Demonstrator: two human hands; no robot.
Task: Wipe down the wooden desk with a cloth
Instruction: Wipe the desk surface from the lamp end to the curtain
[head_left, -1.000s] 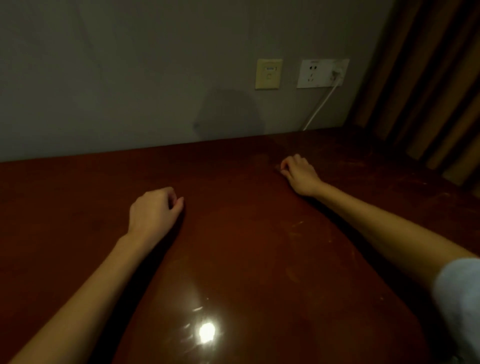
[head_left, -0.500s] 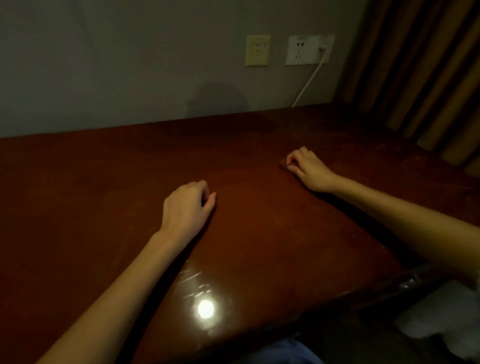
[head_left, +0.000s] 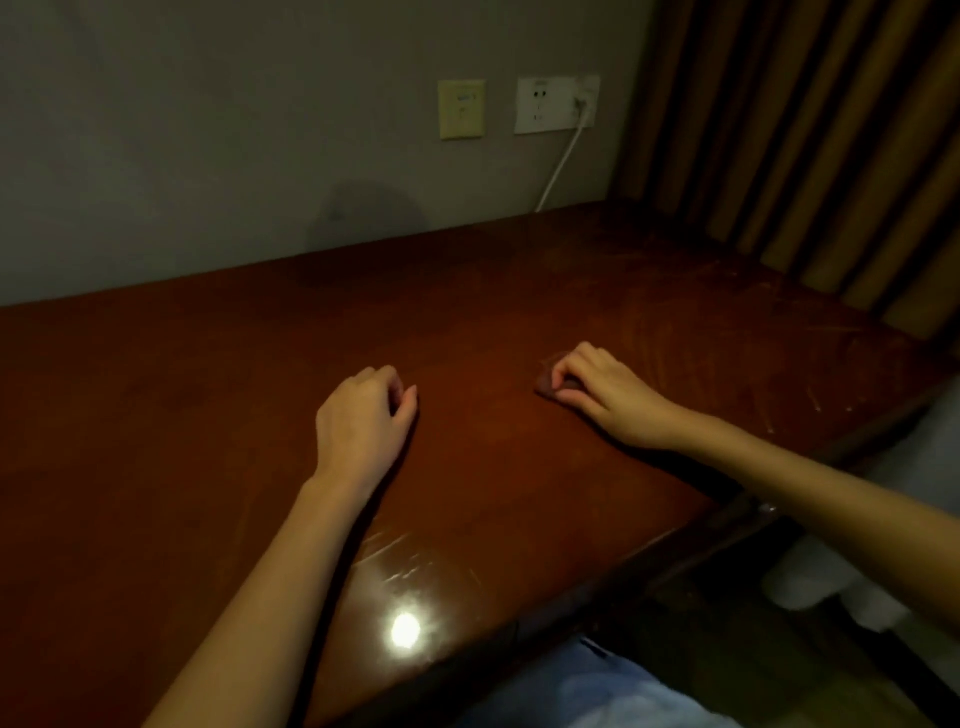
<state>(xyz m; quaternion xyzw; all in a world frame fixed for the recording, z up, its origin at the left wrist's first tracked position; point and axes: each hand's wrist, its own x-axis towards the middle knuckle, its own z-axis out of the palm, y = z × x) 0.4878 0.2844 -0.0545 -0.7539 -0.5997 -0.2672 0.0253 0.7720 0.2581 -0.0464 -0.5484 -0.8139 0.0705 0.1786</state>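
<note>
The dark red wooden desk (head_left: 182, 415) fills most of the view, with pale smear marks on its right part. My right hand (head_left: 608, 395) lies on the desk right of centre, its fingers curled round a small dark cloth (head_left: 548, 384); only a bit of the cloth shows at the fingertips. My left hand (head_left: 363, 421) rests on the desk to the left of it, a hand's width away, fingers loosely curled and holding nothing.
A grey wall runs along the desk's far edge, with a switch plate (head_left: 461, 109) and a socket (head_left: 556, 104) whose white cable (head_left: 561, 166) drops behind the desk. Striped curtains (head_left: 810, 130) hang at the right. The desk's near edge (head_left: 571, 582) runs diagonally; my blue-clad leg (head_left: 587, 691) is below it.
My right hand has drawn the cloth back toward me and a little left across the desk. My left hand has shifted right along the surface. The view has pulled back, showing the desk's near edge.
</note>
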